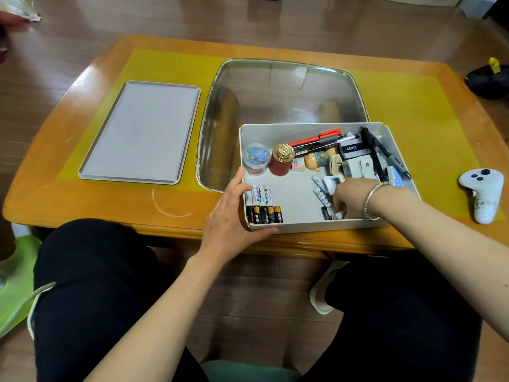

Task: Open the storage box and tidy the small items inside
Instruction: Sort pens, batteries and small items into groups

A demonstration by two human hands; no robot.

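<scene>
Now I'm pinching a loose battery (338, 215) with right-hand fingers (341, 206); the battery row (263, 205) is lying at nine o'clock, where my left hand (234, 213) is clasping the storage box (292, 194) corner.

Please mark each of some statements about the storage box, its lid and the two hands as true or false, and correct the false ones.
1. The grey lid lies on the table to the left of the storage box. True.
2. The left hand is inside the box picking up a pen. False: it holds the box's near left corner from outside.
3. A row of batteries lies side by side in the box's near left corner. True.
4. The right hand reaches among loose batteries at the near right of the box. True.
5. The red cylinder with the gold top stands on the lid. False: it stands inside the box.
6. The white game controller lies in the box. False: it lies on the table, right of the box.
</scene>
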